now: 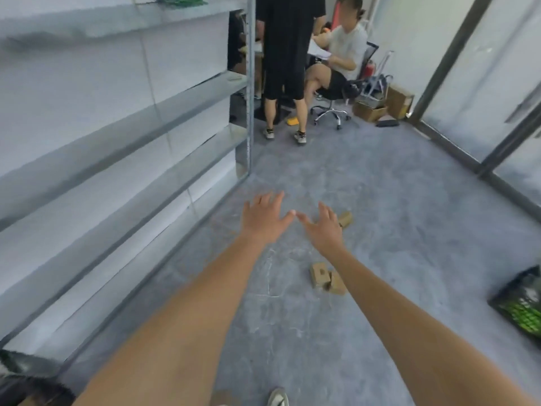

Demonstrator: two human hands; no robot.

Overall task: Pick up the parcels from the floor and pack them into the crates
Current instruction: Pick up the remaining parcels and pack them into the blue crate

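We see both arms stretched forward over the grey floor (380, 230). Left hand (265, 219) has fingers spread wide, holding nothing. Right hand (323, 231) is likewise wide and empty, fingers straight. The two thumbs nearly meet at frame centre; we cannot tell if they touch.

Parcels: one small brown parcel (345, 219) lies on the floor at 3 o'clock from the right hand, just beside it and partly hidden by the fingers. Two more brown parcels (319, 274) lie together on the floor at 6 o'clock from the right hand, touching each other, the right forearm covering part of one.

A dark crate with green contents (524, 306) sits at the frame's 4 o'clock edge, well apart from the parcels. Grey metal shelving (126, 133) runs along the 9 o'clock side. At 12 o'clock, one person in black stands (288, 54), another sits on an office chair (332, 106); cardboard boxes (386, 105) are beside them. Our own shoe (277, 397) shows at 6 o'clock.
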